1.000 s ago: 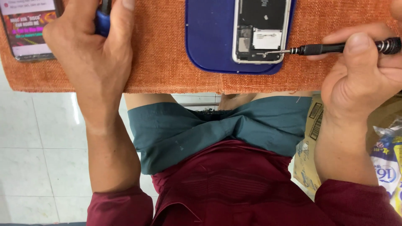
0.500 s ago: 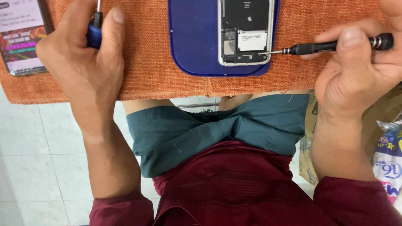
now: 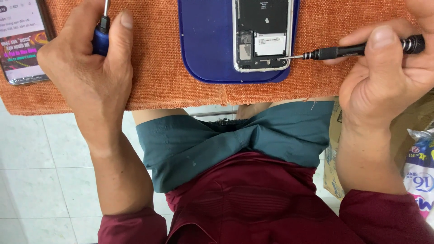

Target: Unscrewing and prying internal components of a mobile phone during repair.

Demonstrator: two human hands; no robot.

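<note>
An opened phone [image 3: 262, 36] with its back off lies on a dark blue mat [image 3: 205, 45] over an orange cloth [image 3: 158, 77]. My right hand [image 3: 389, 77] grips a slim black screwdriver [image 3: 357, 49] held level, its tip touching the phone's lower right corner. My left hand [image 3: 90, 77] rests on the cloth to the left, closed around a blue-handled tool [image 3: 101, 38] whose metal shaft points up out of the frame.
A second phone [image 3: 20, 43] with its screen lit lies at the cloth's left end. A cardboard box [image 3: 334, 153] and a printed plastic bag [image 3: 420, 176] stand at the right. White floor tiles [image 3: 40, 180] and my lap lie below the cloth's edge.
The view has shifted, so everything sits further left in the picture. My left hand's blue-handled tool shows more plainly. The screwdriver tip stays at the same corner of the phone.
</note>
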